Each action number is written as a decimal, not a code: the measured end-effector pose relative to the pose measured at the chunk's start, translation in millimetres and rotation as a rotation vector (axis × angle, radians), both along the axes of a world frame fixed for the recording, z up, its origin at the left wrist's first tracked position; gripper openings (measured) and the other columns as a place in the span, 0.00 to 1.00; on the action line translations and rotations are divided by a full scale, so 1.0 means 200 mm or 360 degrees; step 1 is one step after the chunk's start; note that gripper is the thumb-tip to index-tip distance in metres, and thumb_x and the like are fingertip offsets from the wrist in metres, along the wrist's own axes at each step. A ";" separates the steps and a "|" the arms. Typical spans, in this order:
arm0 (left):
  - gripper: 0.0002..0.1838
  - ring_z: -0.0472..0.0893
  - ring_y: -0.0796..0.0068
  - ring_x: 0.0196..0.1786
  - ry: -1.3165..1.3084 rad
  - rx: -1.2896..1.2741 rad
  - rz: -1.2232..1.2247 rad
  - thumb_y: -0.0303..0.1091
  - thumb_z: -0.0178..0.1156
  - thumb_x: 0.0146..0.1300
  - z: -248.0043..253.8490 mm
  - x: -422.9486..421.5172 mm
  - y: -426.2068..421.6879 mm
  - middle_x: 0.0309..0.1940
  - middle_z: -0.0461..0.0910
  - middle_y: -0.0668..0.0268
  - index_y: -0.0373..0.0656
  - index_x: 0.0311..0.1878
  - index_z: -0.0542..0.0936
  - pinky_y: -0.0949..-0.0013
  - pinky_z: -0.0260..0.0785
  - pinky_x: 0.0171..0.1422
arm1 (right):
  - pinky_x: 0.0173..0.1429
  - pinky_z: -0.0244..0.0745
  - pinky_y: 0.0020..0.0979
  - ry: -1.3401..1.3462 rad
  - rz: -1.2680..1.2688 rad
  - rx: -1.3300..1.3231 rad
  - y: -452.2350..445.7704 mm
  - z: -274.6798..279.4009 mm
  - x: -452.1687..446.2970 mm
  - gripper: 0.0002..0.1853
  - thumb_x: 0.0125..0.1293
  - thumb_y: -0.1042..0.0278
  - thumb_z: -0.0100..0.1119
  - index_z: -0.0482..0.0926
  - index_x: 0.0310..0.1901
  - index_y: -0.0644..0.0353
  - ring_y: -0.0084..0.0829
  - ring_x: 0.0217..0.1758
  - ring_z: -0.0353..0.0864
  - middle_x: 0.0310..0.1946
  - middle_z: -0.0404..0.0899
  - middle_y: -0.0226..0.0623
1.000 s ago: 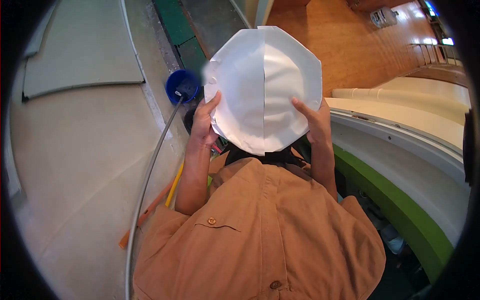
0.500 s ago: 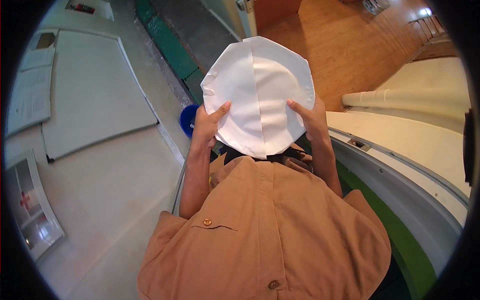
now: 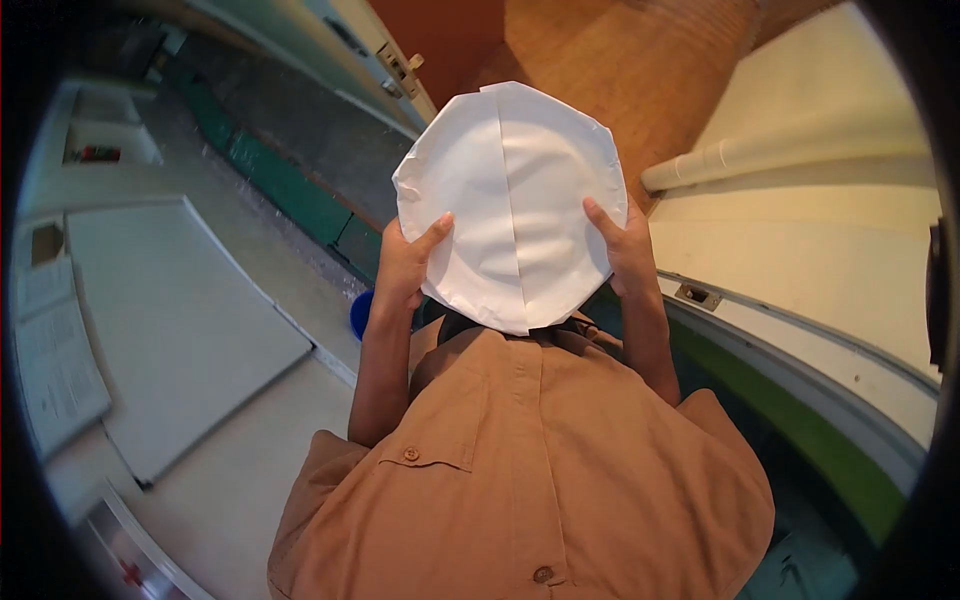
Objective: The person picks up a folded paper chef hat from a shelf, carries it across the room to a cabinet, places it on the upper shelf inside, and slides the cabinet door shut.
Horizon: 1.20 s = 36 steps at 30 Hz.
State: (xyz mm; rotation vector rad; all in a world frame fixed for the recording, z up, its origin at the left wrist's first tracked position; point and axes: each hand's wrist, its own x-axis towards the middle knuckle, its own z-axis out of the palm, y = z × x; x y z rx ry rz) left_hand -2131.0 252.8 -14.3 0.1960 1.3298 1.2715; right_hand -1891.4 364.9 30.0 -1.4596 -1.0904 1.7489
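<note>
A flat, round white paper-wrapped disc (image 3: 560, 190) with angular folded edges is held up in front of my shirt. A straight seam runs down its middle, and the paper is creased around the rim. My left hand (image 3: 405, 262) grips its left edge, thumb on the near face and fingers mostly hidden behind. On the opposite edge, my right hand (image 3: 628, 250) holds it the same way, thumb pressed on the paper. What lies inside the wrapping is hidden.
A white board (image 3: 190, 330) and posted papers (image 3: 62, 370) are on the left wall. Past the disc stand a door with a metal latch (image 3: 395, 75) and a wooden floor (image 3: 580, 50). A blue container (image 3: 361, 314) shows by my left forearm. A pale panel (image 3: 800, 240) is on the right.
The view has turned, so the wall, door and floor have shifted in the picture. Both hands keep their hold on the paper-wrapped disc, which has barely moved in view.
</note>
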 end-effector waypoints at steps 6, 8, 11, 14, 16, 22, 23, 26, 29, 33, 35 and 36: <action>0.25 0.82 0.68 0.45 -0.0063 0.0117 -0.0256 0.36 0.67 0.63 -0.01 -0.15 0.16 0.46 0.80 0.54 0.28 0.56 0.72 0.66 0.76 0.48 | 0.53 0.76 0.29 -0.0051 -0.0388 -0.0017 -0.05 -0.02 -0.07 0.19 0.74 0.60 0.54 0.72 0.57 0.67 0.25 0.47 0.79 0.47 0.80 0.39; 0.25 0.82 0.67 0.46 -0.0098 0.0072 -0.0323 0.37 0.66 0.65 -0.03 -0.21 0.12 0.47 0.80 0.54 0.28 0.57 0.72 0.66 0.76 0.49 | 0.53 0.76 0.29 -0.0090 -0.0444 -0.0036 -0.12 -0.03 -0.11 0.19 0.75 0.60 0.52 0.73 0.57 0.67 0.25 0.47 0.79 0.47 0.80 0.38; 0.25 0.82 0.67 0.46 -0.0123 0.0111 -0.0411 0.39 0.64 0.66 -0.05 -0.27 0.22 0.47 0.80 0.54 0.29 0.58 0.72 0.67 0.76 0.50 | 0.53 0.75 0.29 -0.0093 -0.0599 0.0020 -0.14 -0.05 -0.15 0.19 0.75 0.60 0.52 0.73 0.56 0.68 0.25 0.46 0.79 0.46 0.80 0.38; 0.24 0.82 0.70 0.46 -0.0191 0.0114 -0.0506 0.40 0.63 0.67 -0.05 -0.26 0.16 0.48 0.80 0.57 0.30 0.58 0.73 0.67 0.75 0.50 | 0.53 0.75 0.29 -0.0077 -0.0657 -0.0008 -0.27 -0.11 -0.09 0.19 0.75 0.61 0.52 0.73 0.56 0.69 0.26 0.47 0.79 0.47 0.80 0.38; 0.24 0.82 0.71 0.47 -0.0180 0.0124 -0.0592 0.40 0.62 0.68 -0.05 -0.29 0.19 0.48 0.80 0.57 0.30 0.58 0.73 0.68 0.75 0.50 | 0.54 0.74 0.29 -0.0066 -0.0779 0.0060 -0.29 -0.11 -0.11 0.19 0.75 0.62 0.52 0.73 0.58 0.68 0.26 0.48 0.79 0.47 0.80 0.38; 0.25 0.80 0.72 0.50 -0.0233 0.0235 -0.0781 0.41 0.60 0.70 -0.03 -0.26 0.28 0.50 0.79 0.56 0.31 0.60 0.71 0.67 0.74 0.54 | 0.55 0.75 0.30 -0.0035 -0.0900 0.0083 -0.32 -0.07 -0.06 0.21 0.75 0.60 0.52 0.72 0.60 0.67 0.28 0.51 0.80 0.51 0.80 0.40; 0.26 0.79 0.71 0.54 -0.0089 0.0296 -0.0758 0.41 0.60 0.70 -0.02 -0.25 0.31 0.53 0.78 0.55 0.31 0.62 0.70 0.66 0.72 0.58 | 0.55 0.75 0.30 -0.0052 -0.0925 0.0117 -0.32 -0.05 -0.06 0.20 0.75 0.60 0.53 0.72 0.60 0.66 0.28 0.51 0.80 0.51 0.80 0.39; 0.30 0.75 0.66 0.60 0.0449 0.0622 -0.0618 0.40 0.61 0.69 0.10 -0.21 0.37 0.58 0.75 0.52 0.32 0.66 0.65 0.63 0.68 0.64 | 0.56 0.73 0.29 -0.0057 -0.0987 0.0129 -0.30 0.00 -0.04 0.20 0.75 0.61 0.52 0.73 0.59 0.68 0.25 0.49 0.78 0.48 0.79 0.36; 0.37 0.72 0.59 0.66 0.0827 0.1317 -0.0399 0.41 0.64 0.66 0.51 -0.25 0.45 0.62 0.71 0.48 0.33 0.70 0.60 0.60 0.63 0.70 | 0.55 0.73 0.28 -0.0018 -0.0953 0.0119 -0.31 0.02 0.02 0.19 0.75 0.61 0.52 0.74 0.58 0.68 0.24 0.48 0.77 0.47 0.80 0.36; 0.60 0.63 0.31 0.70 0.0526 0.2501 -0.0724 0.72 0.58 0.57 1.14 -0.45 0.59 0.69 0.55 0.27 0.41 0.78 0.43 0.47 0.63 0.71 | 0.54 0.73 0.28 -0.0027 -0.0927 0.0158 -0.23 0.06 0.05 0.19 0.75 0.60 0.53 0.75 0.57 0.68 0.23 0.47 0.77 0.46 0.80 0.35; 0.68 0.61 0.31 0.70 0.0709 0.2520 -0.1095 0.80 0.58 0.48 1.37 -0.53 0.60 0.68 0.53 0.25 0.44 0.78 0.39 0.45 0.62 0.71 | 0.53 0.73 0.27 -0.0063 -0.0864 0.0172 -0.23 0.04 0.08 0.19 0.75 0.59 0.53 0.75 0.57 0.68 0.23 0.46 0.78 0.45 0.80 0.35; 0.68 0.61 0.31 0.70 0.0925 0.2498 -0.1302 0.80 0.58 0.48 1.45 -0.50 0.61 0.68 0.53 0.25 0.44 0.78 0.39 0.45 0.62 0.71 | 0.53 0.73 0.27 -0.0068 -0.0849 0.0177 -0.22 0.05 0.10 0.19 0.75 0.59 0.53 0.75 0.57 0.68 0.23 0.46 0.78 0.45 0.80 0.35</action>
